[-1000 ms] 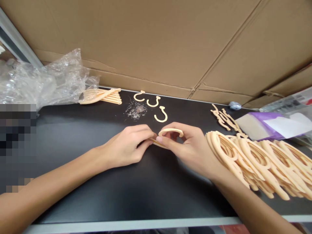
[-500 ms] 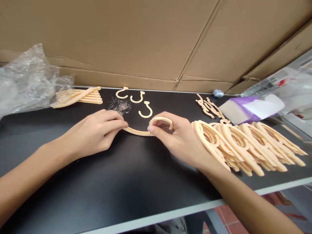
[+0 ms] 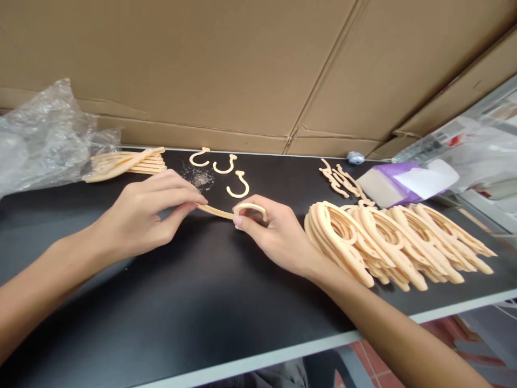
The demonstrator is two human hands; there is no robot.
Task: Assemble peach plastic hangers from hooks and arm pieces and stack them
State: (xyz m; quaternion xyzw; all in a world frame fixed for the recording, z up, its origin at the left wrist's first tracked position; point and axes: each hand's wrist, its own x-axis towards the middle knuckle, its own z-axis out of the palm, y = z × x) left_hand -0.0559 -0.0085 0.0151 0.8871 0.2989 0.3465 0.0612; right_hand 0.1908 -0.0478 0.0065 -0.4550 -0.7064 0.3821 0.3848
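My left hand (image 3: 149, 215) pinches one end of a cream curved hanger bar (image 3: 216, 212) between thumb and fingertips. At the bar's other end, my right hand (image 3: 283, 237) is closed around a cream hanger hook (image 3: 251, 206), its thumb pressed where hook and bar meet. Whether the two are joined is hidden by the fingers. Beyond the hands, three loose hooks lie on the black table, the closest one (image 3: 241, 189) just behind the held bar.
Finished-looking hangers (image 3: 383, 242) lie piled at the right, with small wavy cream pieces (image 3: 337, 178) behind them. A purple and white packet (image 3: 391, 183) is beside these. Far left, a clear plastic bag (image 3: 48, 140) partly covers stacked hanger bars (image 3: 133, 160). Cardboard (image 3: 181, 64) stands behind.
Both hands, with the bar and hook, sit slightly further left in view. The bar's visible part now slants more, its left end higher. The view itself has shifted a little.
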